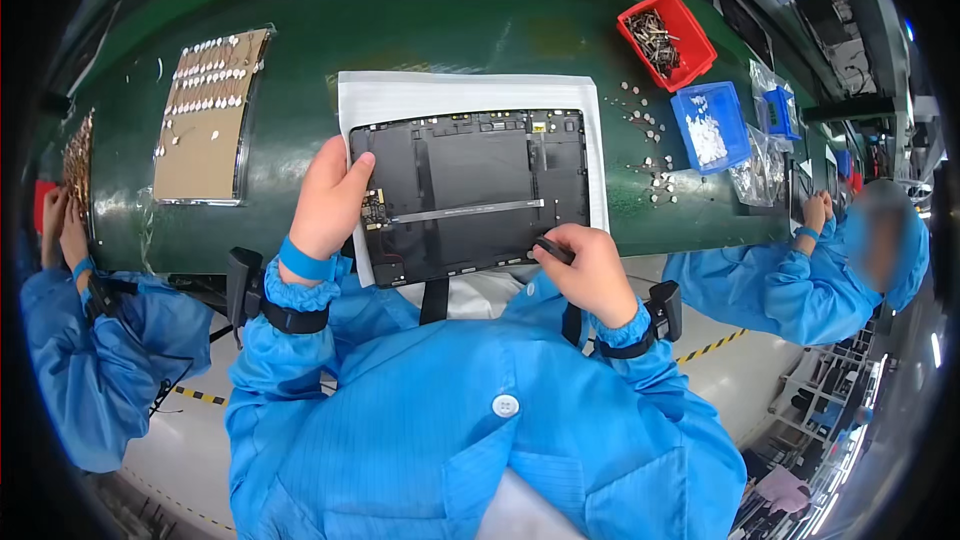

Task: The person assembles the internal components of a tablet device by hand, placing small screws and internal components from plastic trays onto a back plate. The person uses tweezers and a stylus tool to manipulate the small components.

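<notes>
Left hand (328,198) grips tablet (480,162) (left edge); right hand (592,270) pinches black piece (555,251) near corner.

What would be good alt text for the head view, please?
A person's left hand grips the left edge of an opened black device; the right hand holds a small black object near its lower right corner. A red bin and a blue bin sit on the green table.

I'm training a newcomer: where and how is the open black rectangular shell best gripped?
Probably the left edge of the black shell, from the left, thumb on top: it is flat, and the left hand holds it there, thumb clear of the gold circuit board.
</notes>
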`<action>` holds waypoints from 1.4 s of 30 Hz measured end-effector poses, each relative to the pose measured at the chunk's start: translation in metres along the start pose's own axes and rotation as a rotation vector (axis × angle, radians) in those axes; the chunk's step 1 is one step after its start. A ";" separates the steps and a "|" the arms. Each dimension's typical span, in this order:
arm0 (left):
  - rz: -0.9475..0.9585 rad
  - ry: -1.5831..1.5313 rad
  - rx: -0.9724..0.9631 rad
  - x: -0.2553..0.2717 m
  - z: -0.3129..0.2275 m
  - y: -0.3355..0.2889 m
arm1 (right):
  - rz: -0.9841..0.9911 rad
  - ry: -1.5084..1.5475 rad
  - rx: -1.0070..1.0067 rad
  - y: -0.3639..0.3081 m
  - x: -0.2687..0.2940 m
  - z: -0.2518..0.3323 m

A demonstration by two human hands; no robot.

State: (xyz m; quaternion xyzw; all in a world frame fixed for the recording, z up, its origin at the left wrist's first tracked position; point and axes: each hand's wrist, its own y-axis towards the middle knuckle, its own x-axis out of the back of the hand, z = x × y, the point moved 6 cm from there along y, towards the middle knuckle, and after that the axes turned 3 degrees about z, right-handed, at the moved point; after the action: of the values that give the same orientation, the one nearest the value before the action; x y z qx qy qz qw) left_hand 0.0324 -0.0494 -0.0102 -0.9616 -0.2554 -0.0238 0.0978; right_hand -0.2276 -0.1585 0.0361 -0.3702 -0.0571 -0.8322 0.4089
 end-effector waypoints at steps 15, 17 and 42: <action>0.073 -0.399 -0.003 -0.004 -0.010 -0.025 | 0.005 -0.162 0.217 -0.001 -0.001 0.025; 0.047 -0.385 0.034 -0.003 -0.007 -0.028 | 0.031 -0.473 0.495 -0.010 -0.010 0.043; -0.244 0.870 -0.224 0.019 -0.081 -0.029 | -0.409 -0.705 0.211 0.162 0.211 -0.020</action>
State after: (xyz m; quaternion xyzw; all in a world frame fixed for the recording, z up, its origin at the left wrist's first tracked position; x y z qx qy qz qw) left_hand 0.0352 -0.0321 0.0758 -0.8299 -0.2979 -0.4635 0.0877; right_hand -0.2043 -0.4082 0.1284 -0.5695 -0.3509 -0.7080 0.2263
